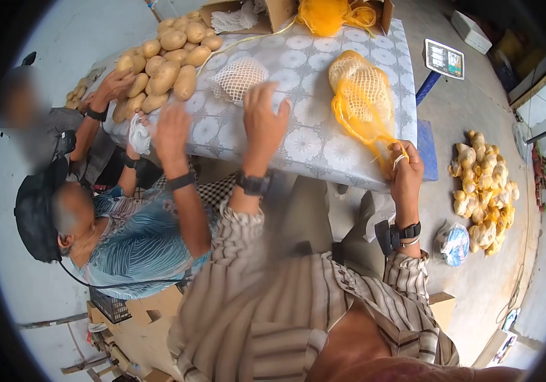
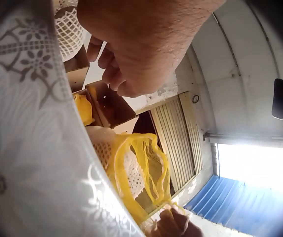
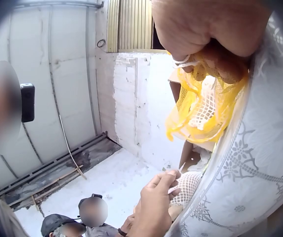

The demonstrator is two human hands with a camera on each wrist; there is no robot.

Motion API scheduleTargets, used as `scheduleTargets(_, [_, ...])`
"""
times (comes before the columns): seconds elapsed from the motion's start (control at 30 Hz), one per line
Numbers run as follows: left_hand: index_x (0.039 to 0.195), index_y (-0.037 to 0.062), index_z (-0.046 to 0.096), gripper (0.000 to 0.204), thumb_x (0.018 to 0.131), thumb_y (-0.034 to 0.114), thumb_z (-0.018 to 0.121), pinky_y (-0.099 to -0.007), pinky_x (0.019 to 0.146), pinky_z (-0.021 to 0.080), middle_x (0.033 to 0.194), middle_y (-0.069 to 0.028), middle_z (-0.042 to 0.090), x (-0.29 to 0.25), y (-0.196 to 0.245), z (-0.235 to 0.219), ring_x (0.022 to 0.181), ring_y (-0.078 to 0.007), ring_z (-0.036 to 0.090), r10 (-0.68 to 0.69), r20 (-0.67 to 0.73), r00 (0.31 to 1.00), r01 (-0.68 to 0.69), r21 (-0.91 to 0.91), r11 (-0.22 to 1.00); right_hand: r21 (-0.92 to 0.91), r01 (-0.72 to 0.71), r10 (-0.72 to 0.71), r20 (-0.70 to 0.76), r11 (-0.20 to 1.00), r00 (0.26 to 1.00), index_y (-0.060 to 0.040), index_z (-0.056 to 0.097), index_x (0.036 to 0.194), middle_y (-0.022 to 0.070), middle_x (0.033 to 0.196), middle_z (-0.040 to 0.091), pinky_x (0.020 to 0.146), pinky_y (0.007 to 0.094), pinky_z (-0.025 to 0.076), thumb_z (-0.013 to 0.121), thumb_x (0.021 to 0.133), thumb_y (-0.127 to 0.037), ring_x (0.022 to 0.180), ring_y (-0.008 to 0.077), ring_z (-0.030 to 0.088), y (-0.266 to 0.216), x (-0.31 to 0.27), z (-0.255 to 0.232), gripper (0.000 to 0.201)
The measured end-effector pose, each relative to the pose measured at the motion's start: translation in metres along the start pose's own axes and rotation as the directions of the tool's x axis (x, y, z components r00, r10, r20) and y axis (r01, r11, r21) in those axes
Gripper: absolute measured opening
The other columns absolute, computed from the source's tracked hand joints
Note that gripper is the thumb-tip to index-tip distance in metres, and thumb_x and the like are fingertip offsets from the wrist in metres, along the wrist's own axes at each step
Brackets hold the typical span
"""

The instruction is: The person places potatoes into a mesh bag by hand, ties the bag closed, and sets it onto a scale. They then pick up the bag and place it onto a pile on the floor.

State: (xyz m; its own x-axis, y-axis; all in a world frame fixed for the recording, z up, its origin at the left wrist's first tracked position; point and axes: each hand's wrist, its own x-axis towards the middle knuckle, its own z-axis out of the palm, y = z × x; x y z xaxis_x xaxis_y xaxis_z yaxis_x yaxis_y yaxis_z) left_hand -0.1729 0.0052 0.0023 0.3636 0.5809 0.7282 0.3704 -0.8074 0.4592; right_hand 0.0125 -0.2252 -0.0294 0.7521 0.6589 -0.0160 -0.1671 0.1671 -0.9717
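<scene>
On the right of the table, my right hand (image 1: 406,169) grips the gathered neck of a yellow mesh bag (image 1: 362,95). Inside the bag are pale items in white foam netting. A white loop shows at its fingers in the right wrist view. My left hand (image 1: 263,127) is raised over the table edge with relaxed fingers and holds nothing visible. Just beyond its fingertips lies a white foam-netted bundle (image 1: 240,77). The left wrist view shows that hand (image 2: 141,44) beside the foam netting (image 2: 71,37), and the yellow bag (image 2: 141,170) lower down.
A pile of tan oval produce (image 1: 171,60) covers the table's left. Two people work there; one in blue (image 1: 139,235) raises a blurred hand (image 1: 172,137). Cardboard boxes (image 1: 279,13) and yellow netting (image 1: 324,16) stand behind. A scale display (image 1: 445,58) and bagged produce (image 1: 484,191) are right.
</scene>
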Motion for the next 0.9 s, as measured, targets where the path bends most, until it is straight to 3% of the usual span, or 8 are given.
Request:
scheduleTargets(0.2, [0.142,0.0092,0.035,0.087,0.07,0.031,0.078,-0.0514,0.103,0.035,0.139,-0.0225,0.039,0.06,-0.06,0.003,0.128,-0.0422,0.035,-0.103,0.154,0.983,0.009,0.517,0.856,-0.049,-0.033,0.032,-0.023,0.998,0.999,-0.0082,0.065,0.087,-0.0108,0.062,0.045,0.045,0.0183,0.024,0.057,0.094,-0.017,0.051,-0.0015,0.034,-0.005,0.002,0.003,0.014])
scheduleTargets(0.27, [0.145,0.014,0.03,0.097,0.066,0.037,0.08,-0.0653,0.097,0.033,0.144,-0.0213,0.033,0.071,-0.072,0.004,0.133,-0.0459,0.024,-0.409,0.4,0.82,0.106,0.596,0.796,-0.063,-0.043,0.041,-0.033,0.997,0.999,-0.0085,0.065,0.086,-0.0109,0.063,0.045,0.045,0.0184,0.025,0.057,0.094,-0.017,0.052,-0.0014,0.034,-0.005,0.002,0.002,0.014])
scheduleTargets(0.4, [0.144,0.0168,0.031,0.095,0.064,0.037,0.078,-0.0513,0.098,0.041,0.137,-0.0276,0.039,0.087,-0.086,-0.008,0.122,-0.05,0.04,-0.497,0.437,0.75,0.202,0.563,0.801,-0.015,-0.017,0.016,-0.032,1.0,0.999,-0.0074,0.066,0.087,-0.0107,0.063,0.046,0.046,0.0185,0.025,0.057,0.095,-0.021,0.052,-0.0009,0.034,-0.001,0.003,0.002,0.018])
scheduleTargets(0.6, [0.138,0.0043,0.038,0.088,0.064,0.031,0.076,-0.0456,0.092,0.047,0.12,-0.0291,0.055,0.046,-0.094,-0.031,0.111,-0.0385,0.056,-0.312,0.319,0.895,0.221,0.29,0.931,0.133,-0.013,0.021,-0.064,0.991,0.998,-0.0059,0.065,0.094,-0.0097,0.062,0.043,0.044,0.0192,0.024,0.055,0.097,-0.027,0.049,0.0004,0.032,-0.004,0.003,0.003,0.024])
scheduleTargets(0.63, [0.137,0.0019,0.04,0.083,0.067,0.03,0.074,-0.0438,0.089,0.05,0.12,-0.0277,0.057,0.036,-0.084,-0.036,0.108,-0.0365,0.059,-0.427,0.381,0.82,0.483,-0.061,0.874,0.128,-0.015,0.024,-0.07,0.992,0.997,-0.0058,0.065,0.095,-0.0094,0.061,0.042,0.043,0.0196,0.024,0.054,0.097,-0.028,0.049,0.0008,0.032,-0.006,0.002,0.003,0.025])
scheduleTargets(0.7, [0.134,-0.0009,0.041,0.072,0.073,0.027,0.069,-0.0407,0.086,0.054,0.119,-0.0244,0.058,0.01,-0.071,-0.051,0.104,-0.0325,0.062,-0.509,0.575,0.64,0.768,-0.493,0.409,0.156,-0.014,0.023,-0.057,0.988,0.998,-0.0059,0.063,0.094,-0.0084,0.061,0.04,0.041,0.0204,0.024,0.054,0.097,-0.027,0.047,0.0018,0.031,-0.007,0.0,0.004,0.023])
scheduleTargets(0.73, [0.134,-0.0014,0.042,0.068,0.077,0.025,0.066,-0.0393,0.085,0.055,0.118,-0.0225,0.059,-0.005,-0.068,-0.058,0.102,-0.0306,0.063,-0.494,0.667,0.558,0.811,-0.564,0.154,0.172,-0.011,0.016,-0.029,0.985,0.999,-0.0059,0.06,0.094,-0.0075,0.062,0.039,0.04,0.0212,0.024,0.054,0.098,-0.026,0.046,0.0028,0.031,-0.007,0.001,0.004,0.021])
scheduleTargets(0.9, [0.132,-0.002,0.044,0.065,0.082,0.034,0.065,-0.0487,0.093,0.05,0.124,-0.0193,0.057,-0.072,0.001,-0.049,0.109,-0.0335,0.059,-0.272,0.766,0.583,0.64,-0.639,-0.427,0.238,-0.042,0.043,0.002,0.97,0.999,-0.004,0.062,0.097,-0.0064,0.063,0.04,0.042,0.0218,0.024,0.054,0.097,-0.028,0.047,0.0035,0.031,-0.002,0.004,-0.001,0.025])
